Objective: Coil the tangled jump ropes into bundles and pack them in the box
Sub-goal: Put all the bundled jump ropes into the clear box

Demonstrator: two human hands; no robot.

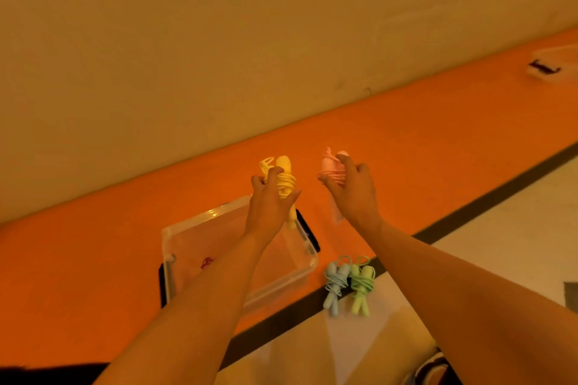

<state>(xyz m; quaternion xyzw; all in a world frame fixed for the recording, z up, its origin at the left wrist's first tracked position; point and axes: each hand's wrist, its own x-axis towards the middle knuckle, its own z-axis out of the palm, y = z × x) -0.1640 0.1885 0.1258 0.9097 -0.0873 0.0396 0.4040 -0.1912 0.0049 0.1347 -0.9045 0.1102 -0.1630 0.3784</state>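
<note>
Clear plastic box [175,234] sits open on orange surface [93,275], small red item [207,262] on its floor. Left hand [269,206] raised above box's right half, fingers clenched around yellow rope bundle [286,181] (handles stick out above and below fist). Right of box, right hand [352,194] in air, grasping pink rope bundle [331,170]. Below it, just off box's right corner, blue bundle [334,283] and green bundle [361,286] lie side by side, touching, across dark stripe [469,206]. Far right of box: blurred clear lid [553,62].
</note>
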